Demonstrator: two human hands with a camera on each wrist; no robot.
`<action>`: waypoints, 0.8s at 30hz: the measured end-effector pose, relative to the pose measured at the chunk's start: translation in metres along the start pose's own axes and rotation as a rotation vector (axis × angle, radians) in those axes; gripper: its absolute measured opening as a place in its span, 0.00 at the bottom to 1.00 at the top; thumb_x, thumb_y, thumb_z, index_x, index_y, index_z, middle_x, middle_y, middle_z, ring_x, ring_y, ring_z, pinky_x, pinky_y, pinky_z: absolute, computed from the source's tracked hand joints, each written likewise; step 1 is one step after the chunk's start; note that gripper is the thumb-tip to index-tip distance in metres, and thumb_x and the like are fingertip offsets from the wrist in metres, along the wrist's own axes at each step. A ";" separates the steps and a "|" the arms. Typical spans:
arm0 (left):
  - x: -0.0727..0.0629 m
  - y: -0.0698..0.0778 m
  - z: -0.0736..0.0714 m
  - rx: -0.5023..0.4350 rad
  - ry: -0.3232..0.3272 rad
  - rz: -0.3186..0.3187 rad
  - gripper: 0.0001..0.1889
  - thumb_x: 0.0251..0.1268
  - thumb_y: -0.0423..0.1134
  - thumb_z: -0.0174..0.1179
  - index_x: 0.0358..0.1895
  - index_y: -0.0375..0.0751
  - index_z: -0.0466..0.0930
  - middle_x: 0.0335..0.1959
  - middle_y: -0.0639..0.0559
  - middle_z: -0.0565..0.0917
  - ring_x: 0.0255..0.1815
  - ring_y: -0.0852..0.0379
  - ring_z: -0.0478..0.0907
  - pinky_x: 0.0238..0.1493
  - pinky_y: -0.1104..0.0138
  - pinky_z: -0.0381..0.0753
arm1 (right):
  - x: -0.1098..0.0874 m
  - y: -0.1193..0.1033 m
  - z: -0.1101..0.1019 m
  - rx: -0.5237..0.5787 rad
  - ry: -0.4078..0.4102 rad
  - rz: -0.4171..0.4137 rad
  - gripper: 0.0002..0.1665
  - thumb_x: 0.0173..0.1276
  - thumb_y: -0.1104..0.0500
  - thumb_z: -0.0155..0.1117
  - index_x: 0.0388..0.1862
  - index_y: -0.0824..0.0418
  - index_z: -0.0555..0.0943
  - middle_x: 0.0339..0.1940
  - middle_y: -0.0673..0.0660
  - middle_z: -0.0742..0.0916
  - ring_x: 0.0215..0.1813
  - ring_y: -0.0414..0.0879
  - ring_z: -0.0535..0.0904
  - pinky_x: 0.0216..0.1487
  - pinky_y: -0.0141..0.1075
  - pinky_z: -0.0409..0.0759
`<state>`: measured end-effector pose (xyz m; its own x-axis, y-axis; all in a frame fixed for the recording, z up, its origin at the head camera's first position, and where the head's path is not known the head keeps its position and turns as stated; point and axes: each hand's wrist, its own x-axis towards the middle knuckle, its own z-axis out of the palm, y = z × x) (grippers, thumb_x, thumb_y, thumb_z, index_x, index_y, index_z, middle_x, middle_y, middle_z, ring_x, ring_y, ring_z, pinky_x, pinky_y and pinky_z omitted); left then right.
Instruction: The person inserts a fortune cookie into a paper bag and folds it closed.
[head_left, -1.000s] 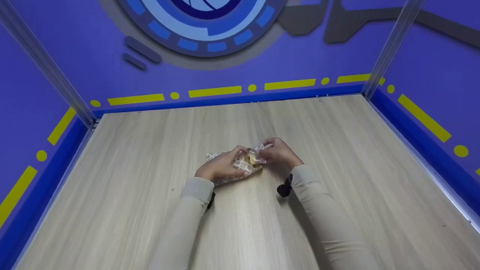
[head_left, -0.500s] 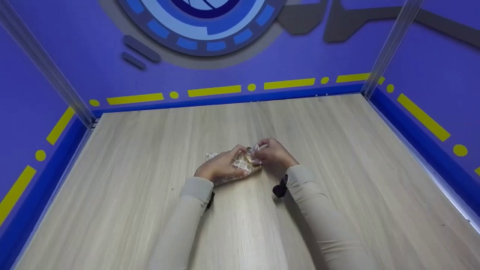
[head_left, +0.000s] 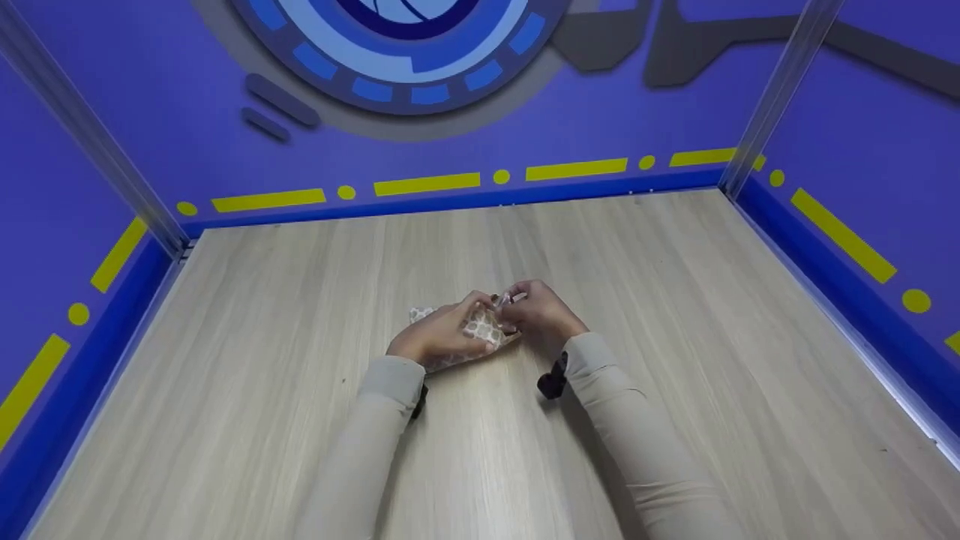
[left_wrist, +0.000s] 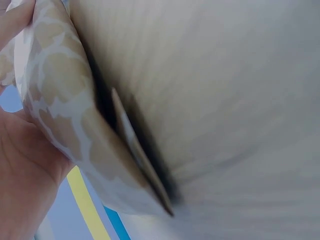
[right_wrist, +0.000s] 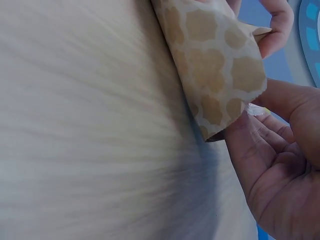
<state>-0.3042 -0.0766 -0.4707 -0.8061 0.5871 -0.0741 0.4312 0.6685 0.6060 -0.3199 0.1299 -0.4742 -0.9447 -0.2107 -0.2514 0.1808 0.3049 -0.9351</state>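
Note:
A paper bag (head_left: 484,327) with tan blotches on white lies at the middle of the table, its mouth facing right. My left hand (head_left: 441,334) grips it, thumb on the near side and fingers over the far edge. At the mouth, my right hand (head_left: 541,311) pinches a clear plastic packet (head_left: 504,300); the fingers cover most of it. In the right wrist view a ridged bit of the packet (right_wrist: 256,109) shows just past the bag's jagged edge, with some fingertips behind the paper. The left wrist view shows the bag's folded end (left_wrist: 137,145). What the packet contains is hidden.
The wood-grain table (head_left: 300,300) extends around both hands. Blue-purple panels with yellow dashes (head_left: 427,184) wall it at the back and both sides. Metal posts (head_left: 772,97) stand at the back corners. A black device (head_left: 553,381) sits at the right wrist.
My right hand has moved left toward the bag, taking the packet into its mouth. The yellowish content seen earlier is now covered. The left hand keeps its grip on the bag.

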 end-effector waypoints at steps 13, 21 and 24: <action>-0.003 -0.004 -0.002 -0.042 0.003 -0.016 0.34 0.52 0.53 0.66 0.63 0.67 0.61 0.47 0.48 0.78 0.41 0.52 0.76 0.41 0.60 0.76 | 0.002 0.002 0.009 -0.072 -0.014 -0.051 0.07 0.57 0.67 0.62 0.36 0.63 0.78 0.23 0.51 0.80 0.25 0.40 0.76 0.27 0.30 0.74; -0.001 -0.002 -0.002 -0.028 -0.006 -0.024 0.36 0.53 0.56 0.67 0.65 0.67 0.60 0.57 0.44 0.78 0.51 0.48 0.77 0.53 0.53 0.76 | 0.003 0.005 0.004 -0.092 0.002 -0.067 0.10 0.58 0.64 0.63 0.40 0.64 0.79 0.22 0.50 0.80 0.25 0.39 0.75 0.27 0.29 0.72; -0.001 -0.002 -0.002 -0.019 -0.009 -0.035 0.36 0.53 0.56 0.67 0.65 0.67 0.60 0.55 0.43 0.78 0.50 0.49 0.78 0.51 0.54 0.76 | 0.002 0.004 0.003 -0.090 -0.005 -0.061 0.14 0.60 0.62 0.63 0.45 0.65 0.79 0.26 0.51 0.81 0.27 0.40 0.77 0.29 0.29 0.75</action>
<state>-0.3050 -0.0789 -0.4703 -0.8167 0.5678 -0.1030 0.3948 0.6799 0.6180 -0.3199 0.1279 -0.4793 -0.9519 -0.2357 -0.1957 0.0971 0.3739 -0.9224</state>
